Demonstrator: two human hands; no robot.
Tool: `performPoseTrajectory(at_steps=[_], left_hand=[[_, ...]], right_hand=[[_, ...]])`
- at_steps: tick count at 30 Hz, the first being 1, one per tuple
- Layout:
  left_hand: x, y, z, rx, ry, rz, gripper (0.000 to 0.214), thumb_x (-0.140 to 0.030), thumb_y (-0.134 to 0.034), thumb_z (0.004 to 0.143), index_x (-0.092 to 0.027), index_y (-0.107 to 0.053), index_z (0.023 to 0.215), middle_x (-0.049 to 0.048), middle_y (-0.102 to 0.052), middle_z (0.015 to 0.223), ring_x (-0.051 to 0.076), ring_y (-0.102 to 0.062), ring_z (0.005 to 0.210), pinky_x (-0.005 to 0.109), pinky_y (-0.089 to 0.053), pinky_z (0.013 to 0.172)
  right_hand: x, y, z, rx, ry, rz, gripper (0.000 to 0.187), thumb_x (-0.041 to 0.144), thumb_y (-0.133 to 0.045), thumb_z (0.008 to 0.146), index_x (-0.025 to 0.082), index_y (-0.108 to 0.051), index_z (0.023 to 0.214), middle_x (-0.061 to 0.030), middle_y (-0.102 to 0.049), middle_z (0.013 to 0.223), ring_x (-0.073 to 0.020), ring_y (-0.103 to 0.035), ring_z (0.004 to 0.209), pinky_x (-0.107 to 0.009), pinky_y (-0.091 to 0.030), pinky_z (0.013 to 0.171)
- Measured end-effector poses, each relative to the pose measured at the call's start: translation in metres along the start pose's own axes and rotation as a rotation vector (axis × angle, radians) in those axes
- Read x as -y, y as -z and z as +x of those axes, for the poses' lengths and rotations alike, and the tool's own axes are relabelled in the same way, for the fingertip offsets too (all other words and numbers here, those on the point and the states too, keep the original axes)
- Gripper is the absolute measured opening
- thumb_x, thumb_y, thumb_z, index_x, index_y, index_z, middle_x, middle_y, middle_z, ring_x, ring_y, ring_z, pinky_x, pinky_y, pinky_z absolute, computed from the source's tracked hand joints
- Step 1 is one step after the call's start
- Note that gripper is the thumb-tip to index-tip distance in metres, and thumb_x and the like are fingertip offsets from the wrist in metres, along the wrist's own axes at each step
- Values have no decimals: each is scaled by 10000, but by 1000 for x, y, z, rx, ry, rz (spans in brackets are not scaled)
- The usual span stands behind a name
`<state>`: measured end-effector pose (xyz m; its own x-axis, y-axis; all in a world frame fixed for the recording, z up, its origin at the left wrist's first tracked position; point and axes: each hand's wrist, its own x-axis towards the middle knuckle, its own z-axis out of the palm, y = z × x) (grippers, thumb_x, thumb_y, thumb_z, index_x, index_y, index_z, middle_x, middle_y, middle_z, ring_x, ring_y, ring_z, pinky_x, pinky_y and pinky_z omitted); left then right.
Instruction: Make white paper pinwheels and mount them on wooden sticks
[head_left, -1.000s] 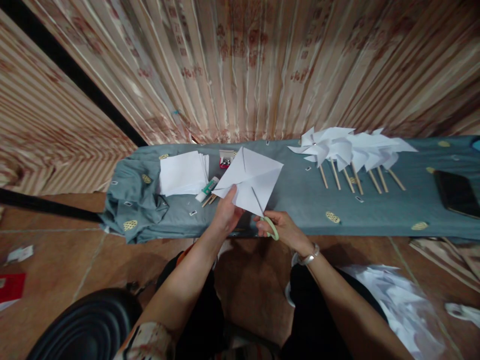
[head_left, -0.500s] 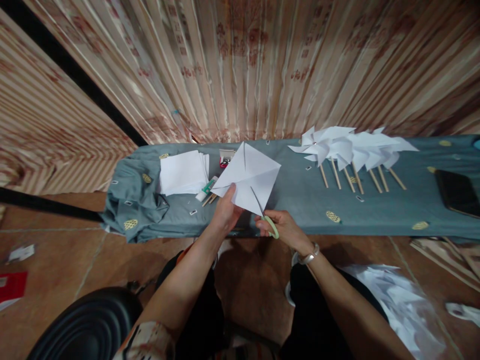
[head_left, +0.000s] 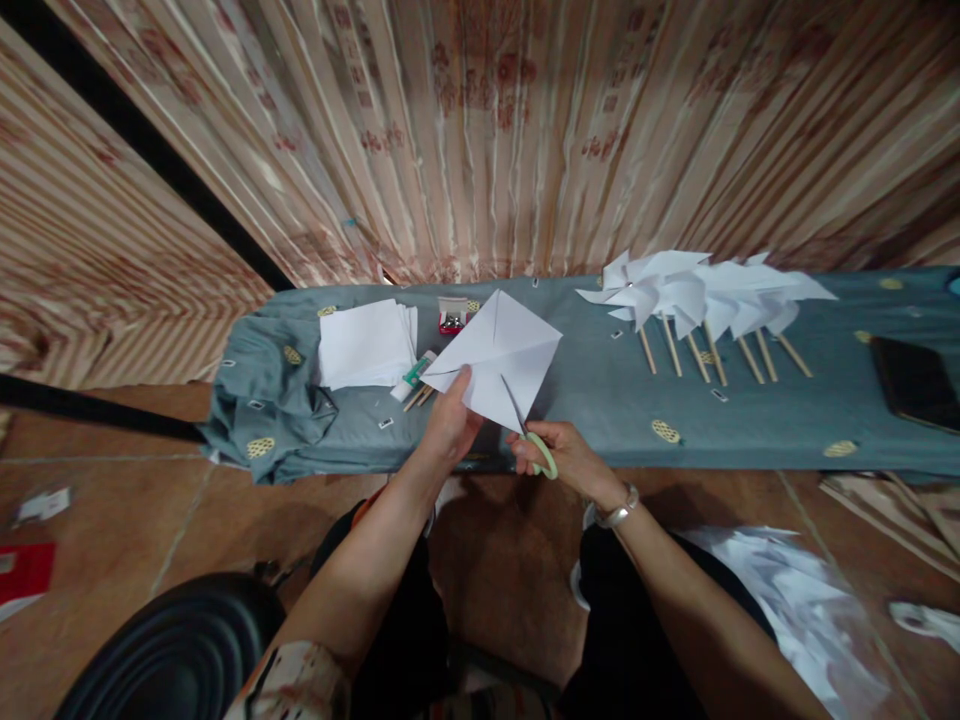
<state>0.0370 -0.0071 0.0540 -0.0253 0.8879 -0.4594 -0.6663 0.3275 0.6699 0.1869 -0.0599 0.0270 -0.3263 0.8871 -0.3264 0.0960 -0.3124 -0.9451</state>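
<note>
A pleated curtain (head_left: pixel 480 130) with a beige and rust-red pattern hangs behind a long low table (head_left: pixel 750 420) draped in grey-blue cloth; the floor (head_left: pixel 127 540) is brown tile; a black ribbed stool (head_left: pixel 180 655) stands at lower left; the light is dim and warm.

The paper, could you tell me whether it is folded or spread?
Spread: the paper is one flat creased square, pinched by left hand, scissors at its corner.

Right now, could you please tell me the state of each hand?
Left hand: closed, holding the white paper square.
Right hand: closed on the green-handled scissors, blades at the paper's edge.
</note>
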Motion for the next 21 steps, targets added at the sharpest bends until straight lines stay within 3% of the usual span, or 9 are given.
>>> performPoseTrajectory(at_steps=[7, 11, 21], left_hand=[[2, 1, -2, 12, 39, 25, 155, -204, -523, 903, -165, -670, 932, 27, -732, 848, 163, -689, 821, 282, -531, 860], [4, 2, -3, 31, 40, 29, 140, -214, -535, 896, -163, -663, 915, 19, -717, 804, 142, -667, 720, 264, -537, 796], [6, 2, -2, 27, 35, 24, 173, -221, -515, 905, -163, -669, 960, 23, -714, 822, 149, -660, 738, 266, -521, 774]], right_hand=[[-5, 3, 1, 8, 51, -22, 439, 591, -708, 712, 165, -622, 653, -17, -660, 617, -91, -547, 541, -206, -402, 515], [0, 2, 0, -3, 42, -3, 458, 611, -727, 672, 168, -616, 647, -15, -659, 605, -94, -544, 530, -212, -399, 511], [2, 1, 1, -28, 11, 14, 481, 622, -761, 606, 169, -599, 602, 3, -629, 554, -77, -508, 495, -208, -362, 483]])
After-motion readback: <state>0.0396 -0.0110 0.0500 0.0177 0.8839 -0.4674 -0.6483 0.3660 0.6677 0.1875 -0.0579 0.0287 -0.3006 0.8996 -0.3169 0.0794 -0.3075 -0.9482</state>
